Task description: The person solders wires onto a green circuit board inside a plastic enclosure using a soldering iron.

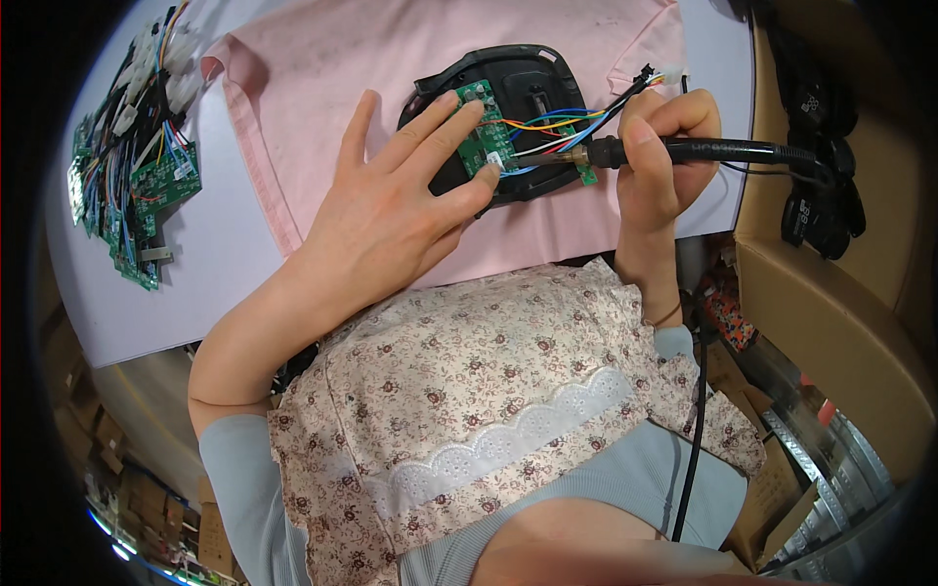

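A black plastic housing (pixel 562 83) lies on a pink cloth (pixel 313 68), with a green circuit board (pixel 496 137) at its left part. My left hand (pixel 391 195) rests on the board, fingers spread, with fingertips touching its upper edge and thumb near its lower right corner. In my right hand (pixel 664 146) is a soldering iron (pixel 728 150), its black handle pointing right. The iron's metal tip reaches the board's lower right edge beside my left thumb. Coloured wires (pixel 562 122) run from the board toward my right hand and end in connectors (pixel 664 76) beyond it.
At the left of the white table (pixel 230 303) lies a pile of green circuit boards (pixel 166 186) with bundled wires. A cardboard box (pixel 831 303) stands along the right side, holding black parts (pixel 826 186). A black cable (pixel 702 391) hangs down near my right arm.
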`<state>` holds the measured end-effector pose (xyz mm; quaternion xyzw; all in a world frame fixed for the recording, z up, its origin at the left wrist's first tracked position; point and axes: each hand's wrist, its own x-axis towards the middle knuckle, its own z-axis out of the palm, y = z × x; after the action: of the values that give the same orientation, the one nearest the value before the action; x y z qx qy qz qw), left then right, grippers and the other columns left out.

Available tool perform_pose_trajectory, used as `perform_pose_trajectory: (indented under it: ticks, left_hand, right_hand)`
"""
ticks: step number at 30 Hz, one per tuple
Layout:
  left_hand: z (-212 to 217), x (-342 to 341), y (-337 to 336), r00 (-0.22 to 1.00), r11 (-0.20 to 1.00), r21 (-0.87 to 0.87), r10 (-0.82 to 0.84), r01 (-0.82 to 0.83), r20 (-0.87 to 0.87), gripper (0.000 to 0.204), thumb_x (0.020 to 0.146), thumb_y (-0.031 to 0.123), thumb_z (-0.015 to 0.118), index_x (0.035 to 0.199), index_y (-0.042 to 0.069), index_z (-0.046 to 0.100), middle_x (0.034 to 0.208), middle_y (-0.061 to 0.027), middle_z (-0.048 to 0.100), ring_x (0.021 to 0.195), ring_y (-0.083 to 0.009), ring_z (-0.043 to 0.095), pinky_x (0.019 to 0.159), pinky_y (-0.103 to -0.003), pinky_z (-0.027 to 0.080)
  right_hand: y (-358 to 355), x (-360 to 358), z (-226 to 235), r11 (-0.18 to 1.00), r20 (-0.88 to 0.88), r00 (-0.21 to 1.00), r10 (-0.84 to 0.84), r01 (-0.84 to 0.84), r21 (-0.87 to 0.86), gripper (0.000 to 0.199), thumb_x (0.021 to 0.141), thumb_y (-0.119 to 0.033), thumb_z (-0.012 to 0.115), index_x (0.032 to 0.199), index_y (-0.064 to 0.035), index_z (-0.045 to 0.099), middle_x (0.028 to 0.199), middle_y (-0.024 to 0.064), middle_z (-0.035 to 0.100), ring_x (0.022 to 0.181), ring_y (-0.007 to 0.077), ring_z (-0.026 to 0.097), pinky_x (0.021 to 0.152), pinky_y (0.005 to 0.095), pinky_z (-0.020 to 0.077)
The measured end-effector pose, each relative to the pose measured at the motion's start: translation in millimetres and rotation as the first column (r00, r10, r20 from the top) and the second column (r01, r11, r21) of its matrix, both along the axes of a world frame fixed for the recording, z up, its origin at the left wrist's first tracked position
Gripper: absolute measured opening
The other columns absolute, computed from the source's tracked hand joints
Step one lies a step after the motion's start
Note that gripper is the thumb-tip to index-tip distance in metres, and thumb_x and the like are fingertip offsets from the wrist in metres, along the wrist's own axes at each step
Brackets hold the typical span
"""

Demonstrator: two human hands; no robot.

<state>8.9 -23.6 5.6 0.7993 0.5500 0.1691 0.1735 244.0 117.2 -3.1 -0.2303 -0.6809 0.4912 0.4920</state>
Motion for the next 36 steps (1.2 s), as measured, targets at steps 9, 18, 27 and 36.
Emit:
perform_pose_trajectory:
  ticks: [9,18,27,36]
  left_hand:
    - [-0.3,0.2,-0.2,1.0,1.0,-0.002,0.005,-0.005,-0.002,0.047,0.085,0.017,0.081,0.131,0.02,0.073,0.167,-0.0159,0.048,0.157,-0.0341,0.043,0.13,-0.068,0.02]
    - [-0.2,-0.5,-0.3,1.0,1.0,-0.006,0.0,0.0,-0.007,0.048,0.085,0.017,0.08,0.132,0.021,0.073,0.168,-0.0155,0.047,0.158,-0.0335,0.042,0.13,-0.068,0.019]
    - [-2.1,0.5,0.0,1.0,1.0,0.022,0.004,-0.004,0.004,0.043,0.087,0.019,0.08,0.128,0.021,0.071,0.164,-0.0148,0.05,0.156,-0.0327,0.044,0.127,-0.072,0.021]
    - [-3.9,1.1,-0.3,1.0,0.999,0.036,0.009,-0.01,0.01,0.041,0.087,0.019,0.079,0.127,0.021,0.07,0.162,-0.0143,0.052,0.155,-0.0321,0.044,0.125,-0.074,0.023]
  right_hand:
    - [2.1,-3.0,-5.2,0.999,-0.058,0.998,0.04,-0.041,0.001,0.021,0.096,0.0,0.066,0.089,-0.0057,0.047,0.066,0.0013,0.053,0.057,0.005,0.039,0.055,0.024,0.0319]
    - [1.6,-2.6,-5.4,0.998,-0.055,0.998,0.043,-0.045,-0.035,0.021,0.096,0.002,0.066,0.09,-0.0054,0.046,0.066,0.0028,0.055,0.056,0.0051,0.041,0.054,0.0235,0.0335]
    - [4.9,-1.5,-9.2,0.998,-0.071,0.995,0.064,-0.065,-0.011,0.021,0.096,0.001,0.066,0.091,-0.0052,0.046,0.068,0.0034,0.056,0.057,0.0051,0.043,0.054,0.0237,0.0338]
    - [5.9,-3.1,-10.3,0.999,-0.083,0.995,0.054,-0.054,-0.005,0.022,0.095,0.0,0.066,0.089,-0.0054,0.046,0.068,0.0034,0.057,0.057,0.0057,0.043,0.055,0.0242,0.0343]
